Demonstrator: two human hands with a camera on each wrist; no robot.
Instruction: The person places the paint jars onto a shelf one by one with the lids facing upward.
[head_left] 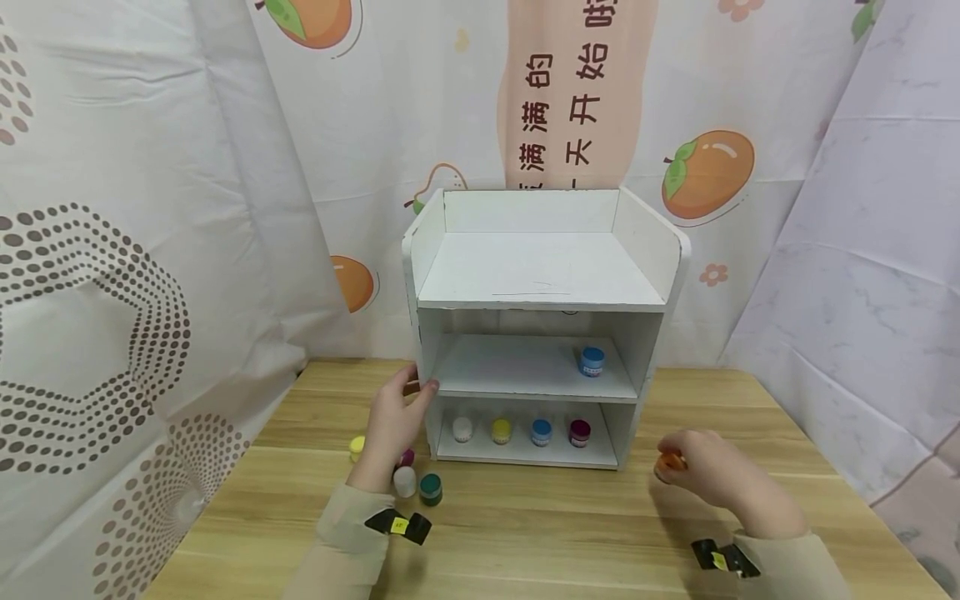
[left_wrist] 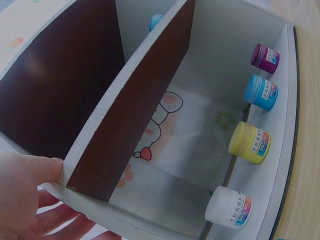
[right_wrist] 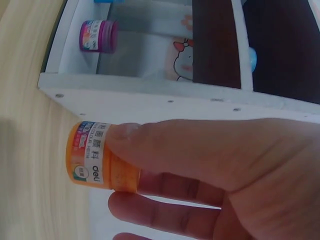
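My left hand (head_left: pixel 392 425) holds the left side wall of a white shelf unit (head_left: pixel 542 305); its thumb (left_wrist: pixel 47 169) lies at the front edge of the middle board, with the fingers outside the wall. Off to the unit's right, my right hand (head_left: pixel 712 475) grips an orange paint jar (right_wrist: pixel 87 154) between thumb and fingers, apart from the unit. On the bottom shelf stand a white jar (head_left: pixel 462 429), a yellow jar (head_left: pixel 501 431), a blue jar (head_left: pixel 541 432) and a purple jar (head_left: pixel 580 432). Another blue jar (head_left: pixel 592 362) sits on the middle shelf, toward the right.
Left of the unit, on the wooden table (head_left: pixel 555 533), are a yellow jar (head_left: pixel 357 447), a white jar (head_left: pixel 405 482), a dark green jar (head_left: pixel 431 489) and a purple jar (head_left: pixel 407 457) partly hidden by my left arm. A printed curtain (head_left: pixel 375 167) hangs behind.
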